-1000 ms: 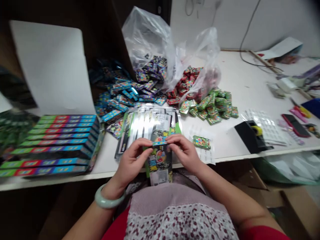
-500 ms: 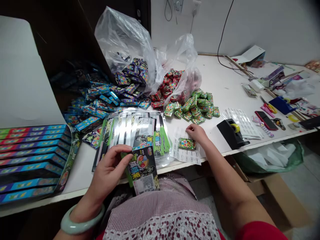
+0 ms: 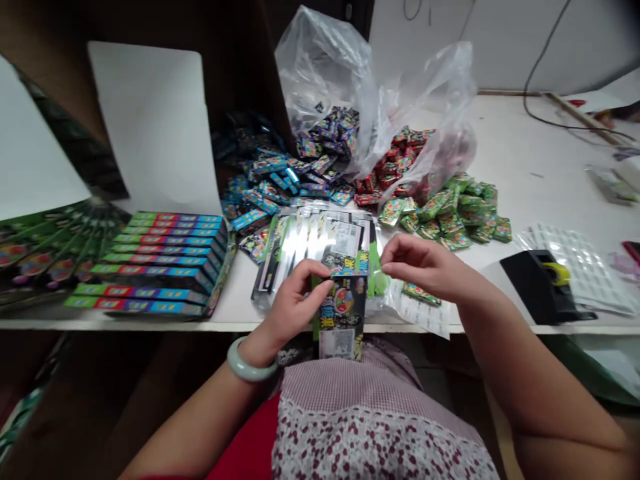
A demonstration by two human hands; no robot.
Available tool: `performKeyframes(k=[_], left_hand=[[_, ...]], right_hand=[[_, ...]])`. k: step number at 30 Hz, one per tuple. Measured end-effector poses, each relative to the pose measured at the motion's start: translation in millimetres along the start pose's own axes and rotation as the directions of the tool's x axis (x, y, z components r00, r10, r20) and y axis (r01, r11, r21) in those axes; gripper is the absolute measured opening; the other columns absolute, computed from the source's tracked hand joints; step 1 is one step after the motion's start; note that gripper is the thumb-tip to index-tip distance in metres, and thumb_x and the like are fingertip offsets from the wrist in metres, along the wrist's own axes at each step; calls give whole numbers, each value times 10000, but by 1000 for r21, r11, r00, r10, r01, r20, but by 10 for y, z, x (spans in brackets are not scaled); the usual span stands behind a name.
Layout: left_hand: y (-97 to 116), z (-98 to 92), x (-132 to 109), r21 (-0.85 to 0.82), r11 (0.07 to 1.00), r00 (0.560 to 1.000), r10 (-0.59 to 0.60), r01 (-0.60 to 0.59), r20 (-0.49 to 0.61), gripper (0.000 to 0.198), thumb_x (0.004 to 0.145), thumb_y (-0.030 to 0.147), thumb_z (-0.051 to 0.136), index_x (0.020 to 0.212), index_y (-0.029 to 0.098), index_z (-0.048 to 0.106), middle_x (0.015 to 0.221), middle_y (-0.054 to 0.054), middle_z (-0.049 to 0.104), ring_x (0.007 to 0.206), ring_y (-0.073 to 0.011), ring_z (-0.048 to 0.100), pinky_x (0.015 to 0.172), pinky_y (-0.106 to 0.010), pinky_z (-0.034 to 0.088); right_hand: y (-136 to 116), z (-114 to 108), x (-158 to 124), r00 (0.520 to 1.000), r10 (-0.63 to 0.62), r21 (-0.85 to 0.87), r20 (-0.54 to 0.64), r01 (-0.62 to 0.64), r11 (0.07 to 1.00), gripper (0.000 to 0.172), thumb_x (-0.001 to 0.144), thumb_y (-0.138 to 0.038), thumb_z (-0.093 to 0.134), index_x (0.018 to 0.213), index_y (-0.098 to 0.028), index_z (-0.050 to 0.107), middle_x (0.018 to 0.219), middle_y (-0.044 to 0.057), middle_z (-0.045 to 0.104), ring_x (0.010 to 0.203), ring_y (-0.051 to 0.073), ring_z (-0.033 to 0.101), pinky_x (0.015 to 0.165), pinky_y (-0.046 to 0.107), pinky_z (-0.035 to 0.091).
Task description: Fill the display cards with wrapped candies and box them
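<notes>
My left hand (image 3: 300,303) pinches the top edge of a flat black candy box (image 3: 343,313) with colourful print and a barcode label, held upright at the table's front edge. My right hand (image 3: 420,267) hovers just right of it, thumb and fingers drawn together; whatever is between the fingertips is too small to make out. Below that hand lies a white sheet of round stickers (image 3: 430,321), with a small green box (image 3: 421,293) on it. Behind the black box is a layered stack of similar flat packs (image 3: 310,240) with clear plastic.
Open display boxes (image 3: 155,267) filled with rows of colourful packs stand at left. Piles of small blue boxes (image 3: 265,180), red boxes (image 3: 403,157) and green boxes (image 3: 455,210) lie behind, beside clear plastic bags (image 3: 330,60). A black tape dispenser (image 3: 535,287) sits at right.
My right hand has lifted from the sticker sheet and come left towards the black candy box. My left hand still holds that box. The view has turned left.
</notes>
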State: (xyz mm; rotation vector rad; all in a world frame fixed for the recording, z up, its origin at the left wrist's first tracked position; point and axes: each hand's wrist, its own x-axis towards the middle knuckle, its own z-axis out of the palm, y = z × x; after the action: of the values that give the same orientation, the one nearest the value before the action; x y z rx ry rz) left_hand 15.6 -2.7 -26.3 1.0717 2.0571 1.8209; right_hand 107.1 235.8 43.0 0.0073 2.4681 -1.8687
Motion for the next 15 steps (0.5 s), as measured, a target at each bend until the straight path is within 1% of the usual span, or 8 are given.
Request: performKeyframes(k=[2, 4, 7, 9, 12, 15], left_hand=[[23, -10, -12, -19, 1000, 999, -23, 24, 22, 65, 882, 226, 592, 939, 212, 565, 917, -23, 604, 881, -154, 588, 791, -285, 478], [44, -36, -25, -27, 999, 998, -46, 47, 33, 58, 897, 239, 571, 947, 210, 563, 907, -25, 599, 866, -157, 581, 766, -287, 473], [61, -67, -29, -43, 998, 998, -46, 47, 40, 62, 916, 255, 538, 941, 204, 563, 883, -27, 586, 833, -157, 566, 731, -291, 463], [57, -64, -18, -60, 998, 999, -22, 24, 33, 74, 915, 274, 545, 920, 202, 564, 862, -22, 579, 817, -154, 558, 724, -292, 455], [30, -25, 8, -68, 998, 1000, 1, -2, -11, 133, 864, 307, 638, 892, 203, 560, 829, -7, 573, 784, -147, 548, 718, -292, 446], [9, 18, 32, -58, 998, 998, 2, -6, -67, 174, 817, 281, 701, 865, 200, 554, 805, 7, 565, 757, -138, 542, 712, -290, 442]], right_hand=[[-214, 191, 182, 993, -34, -78, 109, 42, 996, 171, 852, -340, 632, 803, -186, 576, 736, -6, 591, 659, 106, 525, 624, 247, 436], [-296, 307, 334, 983, -30, -156, 179, 59, 986, 172, 849, -340, 626, 783, -190, 575, 716, -6, 597, 652, 114, 531, 609, 249, 437], [-261, 366, 484, 972, 18, -221, 233, 35, 975, 160, 829, -328, 629, 763, -196, 568, 655, -21, 571, 605, 110, 507, 566, 242, 419], [-213, 372, 535, 968, 55, -218, 244, 0, 976, 160, 816, -329, 636, 755, -198, 566, 624, -31, 554, 578, 104, 493, 545, 237, 402], [-177, 377, 575, 963, 90, -186, 255, -43, 982, 173, 799, -344, 651, 737, -204, 570, 612, -33, 556, 563, 105, 491, 532, 241, 385], [-165, 384, 618, 957, 112, -204, 268, -57, 977, 175, 778, -346, 672, 722, -207, 583, 622, -27, 560, 565, 109, 482, 528, 249, 370]])
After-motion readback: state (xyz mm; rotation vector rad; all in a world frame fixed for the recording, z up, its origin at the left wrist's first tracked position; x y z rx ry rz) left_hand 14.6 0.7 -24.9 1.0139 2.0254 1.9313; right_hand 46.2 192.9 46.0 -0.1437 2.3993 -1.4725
